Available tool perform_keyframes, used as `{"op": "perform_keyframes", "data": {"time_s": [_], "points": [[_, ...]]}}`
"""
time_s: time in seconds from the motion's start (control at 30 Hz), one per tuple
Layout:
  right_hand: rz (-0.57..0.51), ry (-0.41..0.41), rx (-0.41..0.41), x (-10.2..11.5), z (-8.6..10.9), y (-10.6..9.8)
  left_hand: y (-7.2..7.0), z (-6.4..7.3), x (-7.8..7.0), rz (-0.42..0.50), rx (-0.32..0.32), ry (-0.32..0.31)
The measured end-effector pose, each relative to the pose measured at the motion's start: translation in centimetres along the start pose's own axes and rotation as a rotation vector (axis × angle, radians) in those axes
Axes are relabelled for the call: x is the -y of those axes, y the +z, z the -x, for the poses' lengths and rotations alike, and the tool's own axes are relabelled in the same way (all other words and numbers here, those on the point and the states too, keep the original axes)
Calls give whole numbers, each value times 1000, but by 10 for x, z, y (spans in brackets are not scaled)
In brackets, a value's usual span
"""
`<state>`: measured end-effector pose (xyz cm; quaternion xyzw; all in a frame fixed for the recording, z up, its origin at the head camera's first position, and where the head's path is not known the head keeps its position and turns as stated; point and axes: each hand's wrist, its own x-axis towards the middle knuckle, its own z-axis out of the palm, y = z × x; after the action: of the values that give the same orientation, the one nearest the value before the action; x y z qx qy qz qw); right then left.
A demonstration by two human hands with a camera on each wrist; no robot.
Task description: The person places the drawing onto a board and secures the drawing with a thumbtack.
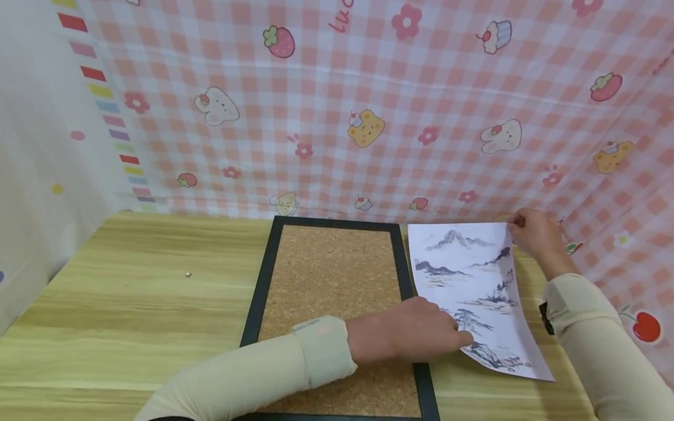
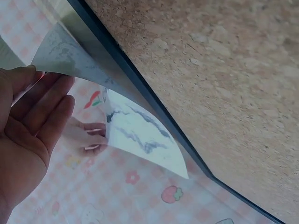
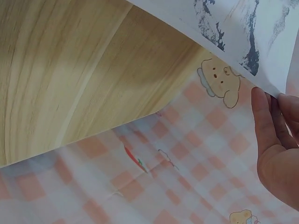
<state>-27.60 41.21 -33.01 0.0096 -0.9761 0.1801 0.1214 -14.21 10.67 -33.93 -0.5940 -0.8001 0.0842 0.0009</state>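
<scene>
Reached with a pale left sleeve (image 1: 237,374) across the near part of a black-framed cork board (image 1: 332,275). Pinched a sheet of paper (image 1: 479,280) at its near-left corner between thumb and fingers of the left hand (image 1: 405,330), with the other fingers loosely bent. Had the board lying along the middle of the wooden table (image 1: 158,351), with its far end close to the surface's far edge. Held the paper, printed with ink-style mountains and trees, just right of the board, lifted at least partly off the surface and curving towards its near-right corner. Had a tiny shiny thing (image 1: 188,275), too small to identify, between the surface's left edge and the board. Gripped the paper's far-right corner, near the surface's far-right corner, between thumb and bent fingers of the right hand (image 1: 539,234). Had a pink-checked cloth (image 1: 326,88) hanging just beyond the far edge.
</scene>
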Motion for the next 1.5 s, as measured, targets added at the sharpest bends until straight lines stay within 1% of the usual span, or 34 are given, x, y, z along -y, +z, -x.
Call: {"op": "perform_keyframes", "data": {"time_s": [0.13, 0.27, 0.43, 0.57, 0.73, 0.9, 0.97, 1.03, 1.2, 1.3, 1.37, 1.5], "points": [[-14, 2, -1, 5, 2, -1, -2, 5, 3, 2, -20, -19], [-53, 7, 12, 11, 4, -2, -3, 13, 7, 24, -40, -49], [-104, 32, 35, 17, 5, -3, -6, 20, 12, 10, -50, -81], [-125, 11, 24, 24, 5, -4, -9, 25, 15, 9, -70, -90], [-158, 1, 27, 31, 6, -4, -10, 32, 19, 0, -132, -84], [-192, -19, 25, 36, 7, -1, -9, 41, 24, 37, -169, -107], [-205, -23, 27, 38, 7, 0, -10, 44, 26, 55, -165, -115], [-205, -21, 28, 40, 8, 1, -9, 48, 29, 63, -178, -108], [-207, -20, 8, 48, 11, 3, -6, 61, 35, 65, -244, -110], [-234, -22, -11, 52, 14, 5, -5, 68, 38, 72, -255, -123], [-247, -43, -30, 55, 15, 6, -5, 72, 40, 83, -259, -129], [-282, -105, -68, 64, 16, 9, -5, 82, 41, 84, -288, -126]]}}
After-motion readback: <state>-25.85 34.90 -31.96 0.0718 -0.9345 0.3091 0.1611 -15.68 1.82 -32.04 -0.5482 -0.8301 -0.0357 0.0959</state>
